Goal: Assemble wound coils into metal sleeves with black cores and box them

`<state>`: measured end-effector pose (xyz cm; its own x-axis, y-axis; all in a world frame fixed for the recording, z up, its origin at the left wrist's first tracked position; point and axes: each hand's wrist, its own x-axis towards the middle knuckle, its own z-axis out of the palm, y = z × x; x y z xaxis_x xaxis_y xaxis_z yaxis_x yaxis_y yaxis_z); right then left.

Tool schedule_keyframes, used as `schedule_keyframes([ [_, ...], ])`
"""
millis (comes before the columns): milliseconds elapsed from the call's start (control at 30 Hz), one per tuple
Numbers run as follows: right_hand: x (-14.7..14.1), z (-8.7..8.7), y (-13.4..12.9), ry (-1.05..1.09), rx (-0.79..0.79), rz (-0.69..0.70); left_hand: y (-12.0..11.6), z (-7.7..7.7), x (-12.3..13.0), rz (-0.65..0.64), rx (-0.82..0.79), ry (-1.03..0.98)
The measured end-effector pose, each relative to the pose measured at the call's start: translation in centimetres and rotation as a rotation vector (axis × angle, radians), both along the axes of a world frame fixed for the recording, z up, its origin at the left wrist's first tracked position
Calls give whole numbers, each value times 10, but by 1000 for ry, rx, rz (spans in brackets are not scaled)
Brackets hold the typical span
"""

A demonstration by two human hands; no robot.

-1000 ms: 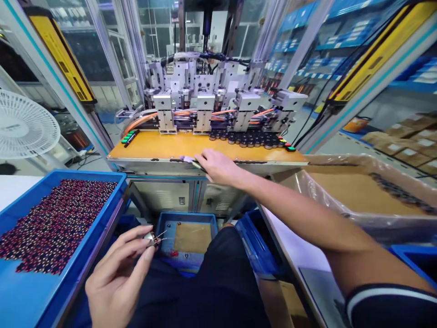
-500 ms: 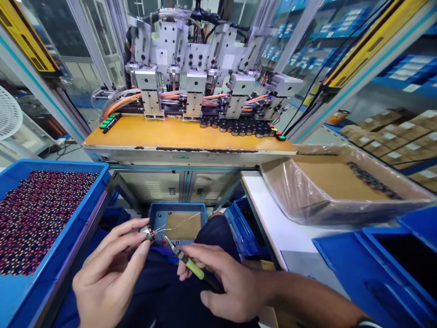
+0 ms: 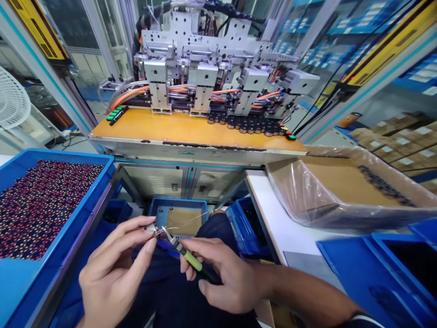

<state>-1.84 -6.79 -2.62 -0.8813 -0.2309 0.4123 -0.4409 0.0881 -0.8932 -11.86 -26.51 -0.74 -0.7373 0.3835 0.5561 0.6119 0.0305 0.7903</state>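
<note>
Wired metal part (image 3: pixel 151 227): in the head view, pinching it between thumb and fingertips of the left hand (image 3: pixel 118 269), pointing its thin wires (image 3: pixel 182 225) rightward past them. Curling the fingers of the right hand (image 3: pixel 227 278) around green-and-black pliers (image 3: pixel 191 259), holding the plier tips at the wires, just beside the left fingertips. Lying beyond both hands' fingertips: small blue bin (image 3: pixel 163 203). Lying left of the left fingers: large blue tray (image 3: pixel 108 160).
</note>
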Motion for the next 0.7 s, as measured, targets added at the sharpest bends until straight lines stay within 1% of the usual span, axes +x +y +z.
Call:
schedule_keyframes([
  [200,0,9,-1,-136,5,-21,0,-1,0,-8,5,-5],
  [300,-1,12,0,-291,15,-38,-1,-3,-1,-22,9,-16],
  [367,-1,10,1,-378,-34,-34,-2,-4,-3,-46,4,-10],
  [400,0,8,2,-393,-72,-25,-3,-5,-5,-60,-2,13],
  [467,3,4,5,-358,-141,-7,-4,-6,-7,-89,0,85],
  [533,8,3,8,-312,-163,18,-5,-7,-9,-122,44,120],
  [600,13,7,10,-306,-142,42,-4,-7,-10,-166,115,79],
  [700,17,20,11,-335,-91,64,-3,-10,-10,-205,181,12],
])
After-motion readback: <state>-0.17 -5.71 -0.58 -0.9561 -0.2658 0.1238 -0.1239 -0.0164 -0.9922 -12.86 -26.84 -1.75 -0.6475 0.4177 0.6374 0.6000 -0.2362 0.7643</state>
